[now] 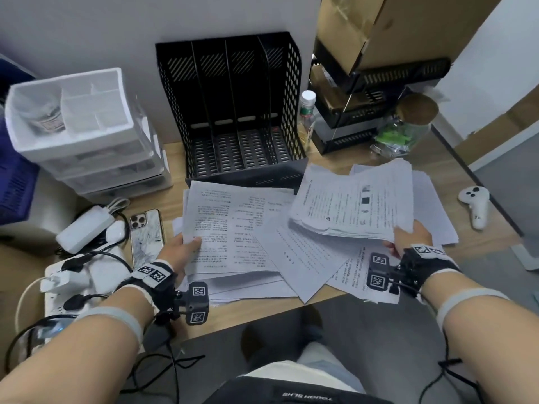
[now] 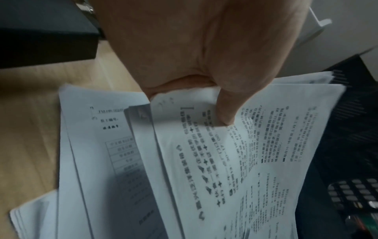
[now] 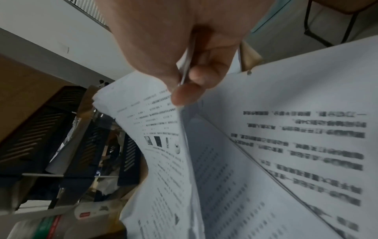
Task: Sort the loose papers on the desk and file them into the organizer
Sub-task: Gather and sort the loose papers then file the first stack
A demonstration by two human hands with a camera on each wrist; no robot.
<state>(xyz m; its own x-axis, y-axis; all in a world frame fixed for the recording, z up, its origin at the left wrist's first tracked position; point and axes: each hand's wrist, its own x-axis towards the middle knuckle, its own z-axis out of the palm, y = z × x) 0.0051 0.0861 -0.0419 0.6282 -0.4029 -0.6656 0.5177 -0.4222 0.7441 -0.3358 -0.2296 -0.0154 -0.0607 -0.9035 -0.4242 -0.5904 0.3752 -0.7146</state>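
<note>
On the wooden surface (image 1: 291, 310), a black mesh organizer (image 1: 233, 112) with 4 upright slots stands against the wall, and loose papers (image 1: 306, 252) lie fanned in front of it, overlapping one another. The right hand (image 1: 408, 237) pinches a thick stack of printed sheets (image 1: 355, 205) at its near corner and holds it raised above the spread. The left hand (image 1: 180, 252) grips the left edge of another bundle of sheets (image 1: 227, 228), thumb on top.
</note>
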